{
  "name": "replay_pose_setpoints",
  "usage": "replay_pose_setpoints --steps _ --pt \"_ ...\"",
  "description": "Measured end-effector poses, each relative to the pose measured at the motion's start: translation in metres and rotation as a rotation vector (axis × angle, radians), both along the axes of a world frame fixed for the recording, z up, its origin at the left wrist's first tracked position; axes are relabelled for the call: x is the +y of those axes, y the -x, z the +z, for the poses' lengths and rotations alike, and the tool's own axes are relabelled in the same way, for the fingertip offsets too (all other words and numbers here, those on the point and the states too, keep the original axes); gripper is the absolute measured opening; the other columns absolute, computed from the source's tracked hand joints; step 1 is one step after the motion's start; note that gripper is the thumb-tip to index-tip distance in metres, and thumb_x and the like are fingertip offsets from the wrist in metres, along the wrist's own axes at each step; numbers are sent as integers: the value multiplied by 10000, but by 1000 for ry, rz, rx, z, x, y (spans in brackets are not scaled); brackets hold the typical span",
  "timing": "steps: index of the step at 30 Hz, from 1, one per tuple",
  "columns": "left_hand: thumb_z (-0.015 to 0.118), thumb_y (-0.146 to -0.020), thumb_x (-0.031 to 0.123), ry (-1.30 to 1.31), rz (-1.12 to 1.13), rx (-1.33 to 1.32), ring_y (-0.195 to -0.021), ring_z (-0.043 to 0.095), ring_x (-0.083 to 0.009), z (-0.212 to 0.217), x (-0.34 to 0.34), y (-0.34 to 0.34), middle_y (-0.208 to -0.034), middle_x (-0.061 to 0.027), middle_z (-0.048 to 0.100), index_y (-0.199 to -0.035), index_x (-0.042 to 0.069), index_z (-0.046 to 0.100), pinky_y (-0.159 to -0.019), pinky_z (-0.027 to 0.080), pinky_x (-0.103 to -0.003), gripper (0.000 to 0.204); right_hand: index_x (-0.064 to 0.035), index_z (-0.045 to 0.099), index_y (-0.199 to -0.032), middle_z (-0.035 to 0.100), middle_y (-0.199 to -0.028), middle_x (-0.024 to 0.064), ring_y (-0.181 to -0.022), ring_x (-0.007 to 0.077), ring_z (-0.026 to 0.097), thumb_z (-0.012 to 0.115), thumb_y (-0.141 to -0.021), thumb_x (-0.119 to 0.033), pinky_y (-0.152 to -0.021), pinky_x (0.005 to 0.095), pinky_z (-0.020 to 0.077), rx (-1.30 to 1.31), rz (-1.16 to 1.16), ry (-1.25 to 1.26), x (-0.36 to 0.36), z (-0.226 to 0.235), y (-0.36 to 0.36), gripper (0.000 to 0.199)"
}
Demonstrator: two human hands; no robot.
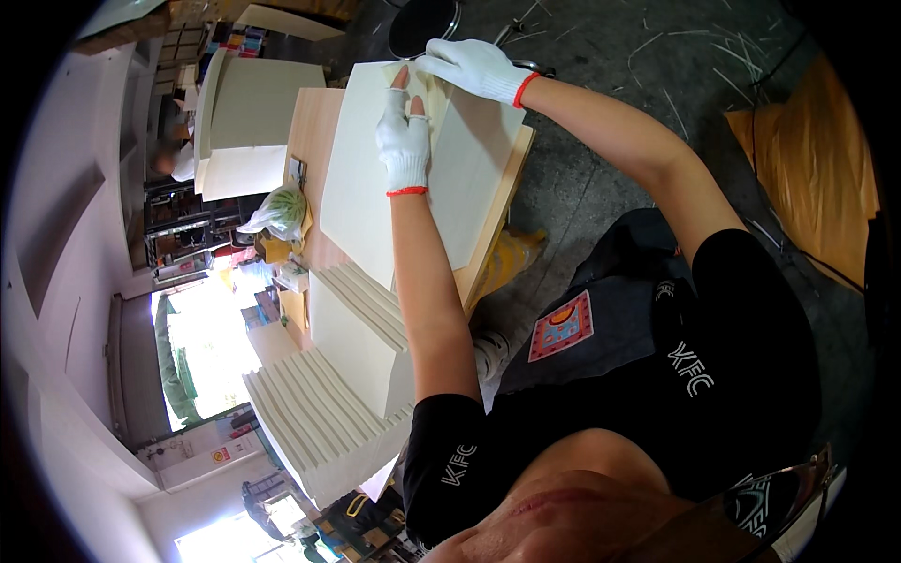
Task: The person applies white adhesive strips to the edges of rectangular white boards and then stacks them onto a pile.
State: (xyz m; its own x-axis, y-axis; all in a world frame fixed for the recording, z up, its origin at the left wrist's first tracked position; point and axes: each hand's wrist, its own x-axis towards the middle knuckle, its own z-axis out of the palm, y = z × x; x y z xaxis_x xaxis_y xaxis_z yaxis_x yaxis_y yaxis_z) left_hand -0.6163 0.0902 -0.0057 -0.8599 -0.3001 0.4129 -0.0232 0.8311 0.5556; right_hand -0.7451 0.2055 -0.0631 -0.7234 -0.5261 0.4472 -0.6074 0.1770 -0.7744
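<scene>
Both my hands are in white knit gloves with red cuffs, working on a big cream board (375, 178) that lies flat on top of a light wooden panel (314, 122). My left hand (404, 141) is laid flat on the board, fingers together and pointing away from me, pressing down. My right hand (472, 66) is at the far edge of the board, fingers curled over that edge, but I can't tell how tight the grip is. Just beside the wooden panel, closer to me, there's a fanned stack of cream boards (347, 328), and another fanned stack (310, 422) past that. A green striped melon in a clear bag (282, 208) sits at the left of the panel.
</scene>
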Motion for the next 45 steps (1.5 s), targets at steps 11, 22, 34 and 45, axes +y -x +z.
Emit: replay_pose_setpoints --steps 11,22,34,45 --pt "755 -847 178 115 7 -126 -961 672 -217 0 -9 1 -1042 -120 720 -1168 106 686 -850 492 -299 336 -149 612 -1055 674 -901 134 -855 365 652 413 -1011 -405 -733 471 501 61 2 28 0 -1 0 327" --pt "654 -914 136 74 -41 -89 -1021 690 -298 2 -9 0 -1073 -147 717 -1136 112 686 -867 521 -347 226 -137 606 -1038 677 -881 141 -838 373 652 424 -1002 -424 -726 470 497 36 -7 25 1 2 -2 341" --pt "682 -902 144 115 -29 -58 -963 647 -250 -4 -11 1 -1081 -109 717 -1150 107 686 -840 505 -332 251 -119 602 -1013 678 -872 147 -831 379 650 442 -992 -455 -721 476 494 7 2 38 -1 -1 0 373" --pt "748 -863 158 202 -63 -77 -987 676 -225 -2 -11 -1 -1059 -109 722 -1143 71 687 -883 502 -331 300 -121 583 -1010 663 -868 163 -850 386 639 443 -1009 -416 -717 498 462 -23 12 74 -3 -4 -1 326"
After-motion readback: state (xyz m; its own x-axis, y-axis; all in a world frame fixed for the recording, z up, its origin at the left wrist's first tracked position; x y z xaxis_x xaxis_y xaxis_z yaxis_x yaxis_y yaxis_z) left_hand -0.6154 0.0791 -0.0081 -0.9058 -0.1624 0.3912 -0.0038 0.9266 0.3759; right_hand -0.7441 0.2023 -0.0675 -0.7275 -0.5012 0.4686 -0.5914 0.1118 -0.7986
